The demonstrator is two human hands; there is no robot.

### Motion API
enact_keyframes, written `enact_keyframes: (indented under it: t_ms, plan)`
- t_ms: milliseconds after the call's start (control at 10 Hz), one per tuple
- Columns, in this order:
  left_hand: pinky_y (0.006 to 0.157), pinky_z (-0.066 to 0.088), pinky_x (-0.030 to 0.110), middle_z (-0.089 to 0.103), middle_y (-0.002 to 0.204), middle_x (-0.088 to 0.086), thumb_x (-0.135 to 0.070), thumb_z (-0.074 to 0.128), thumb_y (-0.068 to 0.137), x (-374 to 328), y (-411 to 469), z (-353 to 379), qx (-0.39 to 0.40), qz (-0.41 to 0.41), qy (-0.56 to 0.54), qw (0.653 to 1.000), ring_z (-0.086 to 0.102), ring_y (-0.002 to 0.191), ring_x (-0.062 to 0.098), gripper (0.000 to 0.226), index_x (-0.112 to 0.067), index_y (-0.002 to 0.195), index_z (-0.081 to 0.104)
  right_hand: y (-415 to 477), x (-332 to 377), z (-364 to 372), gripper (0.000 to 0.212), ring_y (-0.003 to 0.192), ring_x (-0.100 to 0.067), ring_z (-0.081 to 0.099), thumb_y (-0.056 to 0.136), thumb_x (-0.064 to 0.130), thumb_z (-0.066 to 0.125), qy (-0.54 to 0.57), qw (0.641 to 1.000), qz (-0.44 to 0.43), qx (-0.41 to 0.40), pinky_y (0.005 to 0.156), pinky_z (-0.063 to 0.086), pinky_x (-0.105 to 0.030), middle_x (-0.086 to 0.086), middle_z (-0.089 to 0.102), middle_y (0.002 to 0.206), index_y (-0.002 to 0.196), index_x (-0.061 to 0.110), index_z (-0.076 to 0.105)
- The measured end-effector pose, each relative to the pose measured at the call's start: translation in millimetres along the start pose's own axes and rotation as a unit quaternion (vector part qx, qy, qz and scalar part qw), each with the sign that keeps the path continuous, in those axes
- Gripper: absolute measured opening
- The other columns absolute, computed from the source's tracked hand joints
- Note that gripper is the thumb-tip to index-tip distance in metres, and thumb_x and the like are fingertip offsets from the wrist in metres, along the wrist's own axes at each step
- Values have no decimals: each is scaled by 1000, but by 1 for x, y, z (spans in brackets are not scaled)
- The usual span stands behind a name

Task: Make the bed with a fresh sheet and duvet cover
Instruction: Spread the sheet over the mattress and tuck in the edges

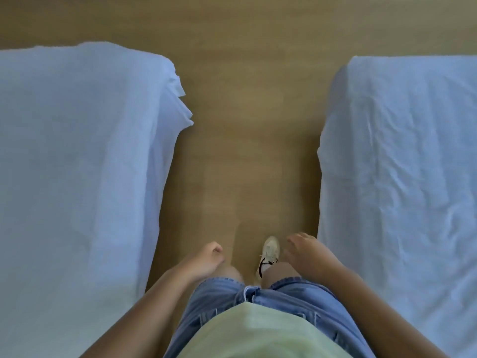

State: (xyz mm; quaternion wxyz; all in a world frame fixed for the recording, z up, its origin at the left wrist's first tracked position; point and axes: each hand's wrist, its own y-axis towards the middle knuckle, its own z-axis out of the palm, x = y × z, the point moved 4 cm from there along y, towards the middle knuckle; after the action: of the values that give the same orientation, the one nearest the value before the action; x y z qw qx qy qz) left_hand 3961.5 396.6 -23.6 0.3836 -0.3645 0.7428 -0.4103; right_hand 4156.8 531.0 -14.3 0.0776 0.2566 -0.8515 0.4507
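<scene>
1. the task's things lie on either side of us: the left bed point(77, 156) and the right bed point(402, 164), each covered with a white sheet, with a strip of wooden floor point(247, 125) between them.
2. the sheet on the left bed lies fairly smooth, but its loose corner point(182, 99) at the far end hangs in folds over the edge, untucked. the sheet on the right bed is creased all over and drapes down its side toward the floor.
3. no duvet or duvet cover shows anywhere in view, so we judge that the sheet step is laid out but not finished and the duvet step not yet begun. we cannot tell which bed is the one to be made.
4. the next move, as we judge it, calls for turning to one bed, bending to take a hanging edge, pulling the cloth taut and tucking it under, most likely from a corner. otherwise it calls for fetching the duvet cover from somewhere out of view.
5. the left grip point(210, 258) hangs low in front of us over the floor, near the left bed's side but apart from it. its fingers are loosely curled and it holds nothing.
6. the right grip point(308, 253) hangs beside the right bed's draped side, fingers relaxed and slightly spread, empty. we see it touching nothing.
7. further out, one pale shoe point(269, 251) stands on the floor between the two hands, above the hem of our denim shorts point(219, 301).
</scene>
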Motion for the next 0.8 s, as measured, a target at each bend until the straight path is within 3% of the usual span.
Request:
enact_keyframes:
  t_ms: [200, 300, 400, 500, 700, 800]
  plan:
    - [93, 43, 29, 55, 127, -2, -38, 43, 98, -70, 53, -82, -25, 7, -60, 998, 53, 108, 14, 34, -21, 126, 51, 97, 23, -121, 37, 124, -27, 44, 99, 19, 41, -104, 992, -52, 58, 104, 39, -35, -12, 47, 136, 133, 6, 50]
    - [87, 41, 25, 57, 120, 0, -37, 47, 97, -102, 89, -126, -24, 10, -117, 993, 53, 103, 13, 34, -17, 123, 53, 136, 43, -171, 34, 119, -27, 47, 100, 10, 38, -116, 990, -26, 78, 100, 42, -35, -14, 49, 131, 130, 4, 51]
    - [78, 38, 23, 57, 101, -1, -31, 50, 96, -129, 134, -184, -27, 25, -180, 983, 50, 89, 11, 26, -14, 115, 56, 199, 59, -217, 33, 113, -27, 51, 99, 7, 36, -91, 994, -32, 59, 94, 44, -34, -14, 50, 128, 126, 2, 53]
    - [74, 40, 25, 57, 90, -2, -31, 50, 94, -152, 177, -260, -32, 24, -215, 976, 51, 81, 10, 19, -16, 104, 57, 258, 77, -274, 33, 100, -20, 49, 99, 16, 39, -109, 993, -28, 28, 92, 42, -31, -10, 54, 126, 127, 6, 52]
    - [69, 39, 22, 59, 96, -1, -35, 44, 96, -201, 248, -421, -40, 11, -191, 981, 54, 84, 11, 28, -13, 108, 57, 367, 123, -408, 32, 103, -22, 55, 97, 26, 42, -121, 992, -34, 2, 79, 40, -27, -6, 56, 123, 125, 11, 51]
    - [69, 40, 24, 58, 88, -1, -33, 47, 93, -222, 289, -488, -47, 10, -184, 982, 53, 78, 12, 22, -14, 94, 58, 431, 140, -470, 35, 110, -22, 54, 97, 28, 44, -97, 995, -23, -23, 89, 45, -32, -5, 56, 125, 127, 13, 51]
